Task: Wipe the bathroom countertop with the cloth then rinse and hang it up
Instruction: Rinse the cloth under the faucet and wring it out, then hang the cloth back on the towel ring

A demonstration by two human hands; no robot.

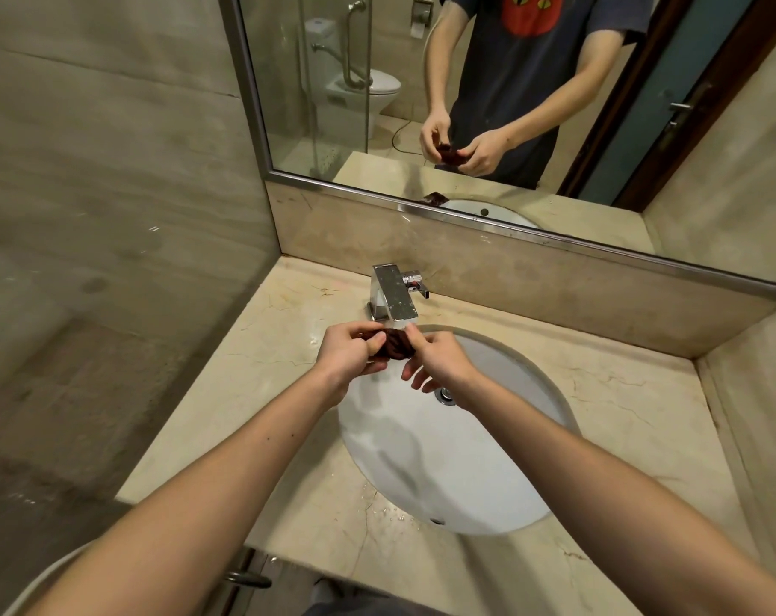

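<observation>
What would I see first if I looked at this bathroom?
The left hand and right hand hold a small dark cloth bunched up under the shiny tap, over the back of the white sink. Above, the big mirror shows the same hands and cloth.

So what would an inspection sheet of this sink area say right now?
Surface: beige stone countertop, with water drops by the front rim of the basin.
Job's things: dark cloth bunched just below the faucet spout, over the basin.
Clutter: nothing seen.
Hands: left hand grips the cloth; right hand pinches it, other fingers spread.
Cables: thin cord on the floor, seen only in the mirror.
Surroundings: stone-look walls; the mirror also reflects a toilet.
</observation>
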